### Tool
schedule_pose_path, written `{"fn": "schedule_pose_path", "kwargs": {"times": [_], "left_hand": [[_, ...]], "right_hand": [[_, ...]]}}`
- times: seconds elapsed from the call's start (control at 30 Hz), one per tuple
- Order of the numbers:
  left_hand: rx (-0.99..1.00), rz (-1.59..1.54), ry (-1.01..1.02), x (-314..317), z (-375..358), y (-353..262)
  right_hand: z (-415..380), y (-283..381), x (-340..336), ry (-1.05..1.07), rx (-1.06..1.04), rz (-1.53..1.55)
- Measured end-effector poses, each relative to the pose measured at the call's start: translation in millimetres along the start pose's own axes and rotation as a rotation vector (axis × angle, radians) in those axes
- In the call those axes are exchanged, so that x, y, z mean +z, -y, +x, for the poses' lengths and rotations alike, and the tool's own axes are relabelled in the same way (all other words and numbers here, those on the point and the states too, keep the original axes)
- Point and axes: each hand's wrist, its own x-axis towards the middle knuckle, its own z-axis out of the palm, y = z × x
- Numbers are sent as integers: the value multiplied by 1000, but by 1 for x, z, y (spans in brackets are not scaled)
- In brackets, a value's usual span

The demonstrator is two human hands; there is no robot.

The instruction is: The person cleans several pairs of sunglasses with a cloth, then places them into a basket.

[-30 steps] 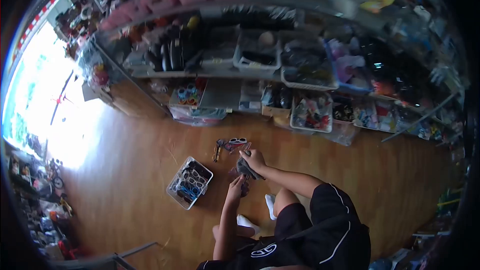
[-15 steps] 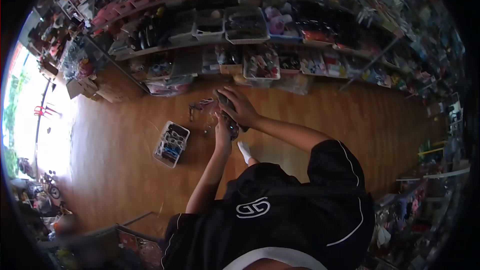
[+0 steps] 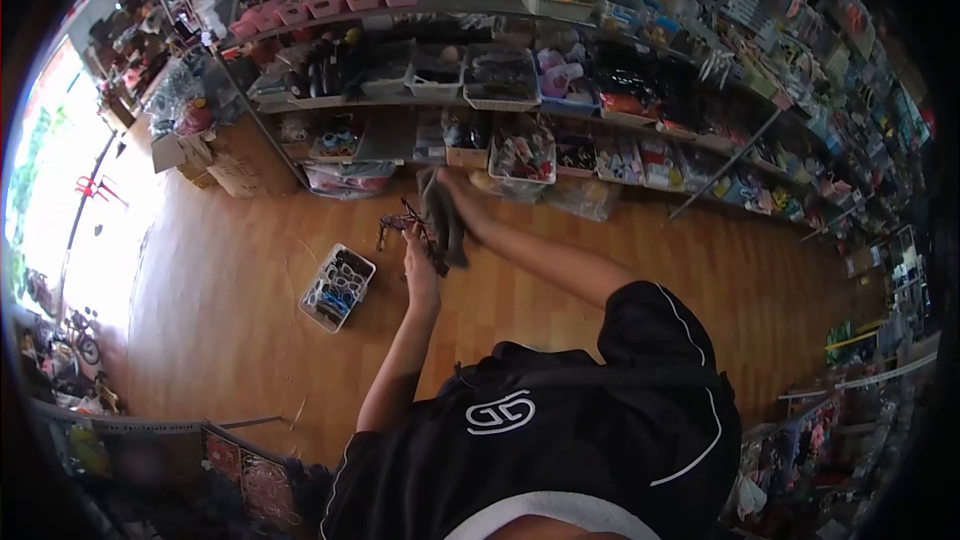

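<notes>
My left hand [image 3: 420, 265] is closed around dark reddish glasses [image 3: 408, 223], whose thin temples stick out beyond the fingers. A grey cloth [image 3: 438, 212] hangs from my right hand [image 3: 456, 192], which grips its upper part and partly hides behind it. The cloth reaches down right beside the glasses and overlaps them in this view. To the left on the wooden floor stands a white basket [image 3: 364, 292] that holds several pairs of sunglasses [image 3: 338, 285].
Ahead are shelves [image 3: 385, 145] packed with trays and goods, including pink baskets [image 3: 325, 2]. A cardboard box [image 3: 245, 160] stands at the left end of the lowest shelf. Racks [image 3: 255, 425] flank me behind, and bright daylight enters at the left.
My hands have moved apart, the right one up and the left one slightly left. The cloth now hangs longer from my right hand, and the view has tilted up.
</notes>
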Motion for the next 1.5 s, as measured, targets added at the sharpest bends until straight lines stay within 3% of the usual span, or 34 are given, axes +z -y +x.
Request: {"fn": "schedule_pose_path", "kwargs": {"times": [0.03, 0.07, 0.1, 0.17, 0.2, 0.27, 0.3, 0.37, 0.47, 0.5, 0.6, 0.67, 0.73, 0.77, 0.8, 0.83, 0.87, 0.93, 1.0, 1.03, 1.1, 1.13, 1.17, 1.2, 1.23, 1.33, 1.4, 1.43, 1.5], "left_hand": [[72, 26, 87, -8, 13, 17], [155, 168, 9, 0, 13, 26], [192, 213, 16, 5, 13, 28], [217, 243, 32, 17, 7, 37], [121, 43, 98, 25, 11, 39], [4, -165, 186, 42, 12, 43], [-71, -289, 174, 49, 9, 39], [-235, -511, 145, 58, 8, 32], [-404, -261, 188, 68, 14, 41], [-327, -204, 223, 75, 19, 49], [-382, -137, 418, 80, 33, 56], [-403, 8, 367, 81, 40, 64], [-552, -548, 933, 73, 59, 78], [-467, -335, 602, 79, 51, 76], [-373, -132, 268, 108, 25, 60], [-337, -219, 264, 106, 25, 66], [-291, -307, 266, 106, 29, 69], [-239, -295, 159, 105, 32, 61], [-476, -188, 594, 85, 39, 59], [-493, -138, 442, 106, 24, 44], [-481, -171, 461, 102, 26, 44], [-464, -195, 503, 104, 25, 41], [-387, -60, 251, 111, 20, 43], [-383, -67, 244, 111, 22, 46], [-316, -146, 197, 110, 23, 51], [-251, -214, 100, 102, 25, 57], [-432, -79, 468, 91, 23, 49], [-405, 10, 314, 104, 15, 45], [-398, -7, 391, 100, 16, 44]], "right_hand": [[-20, -2, 17, 6, -47, -148], [-34, 0, 26, 5, -85, -297], [-42, 6, 26, 6, -79, -294], [-53, 18, 13, 102, -295, -321], [-52, 19, 2, 93, -307, -344], [-63, 10, -17, 68, -649, -717], [-71, 14, -29, 44, -648, -728], [-85, 26, -47, 275, -661, -795], [-71, 27, -86, 267, -772, -845], [-66, 30, -97, 220, -741, -887], [-46, 38, -122, 78, -580, -745], [-43, 45, -129, -39, -602, -746], [-41, 52, -130, -97, -407, -598], [-51, 50, -124, -69, -397, -579], [-63, 50, -116, 9, -595, -664], [-68, 50, -112, 91, -804, -741], [-64, 52, -115, 132, -816, -725], [-54, 54, -123, 159, -928, -991], [-34, 53, -134, -46, -706, -942], [-27, 59, -135, -24, -698, -936], [-19, 69, -134, -31, -249, -444], [-25, 69, -127, -19, -245, -445], [-35, 66, -116, 53, -547, -627], [-44, 62, -106, 127, -852, -801], [-50, 53, -102, 79, -1029, -1060], [-43, 60, -110, 132, -864, -991], [-40, 65, -118, 111, -822, -903], [-40, 63, -120, 59, -798, -849], [-33, 56, -125, 12, -777, -794]]}}
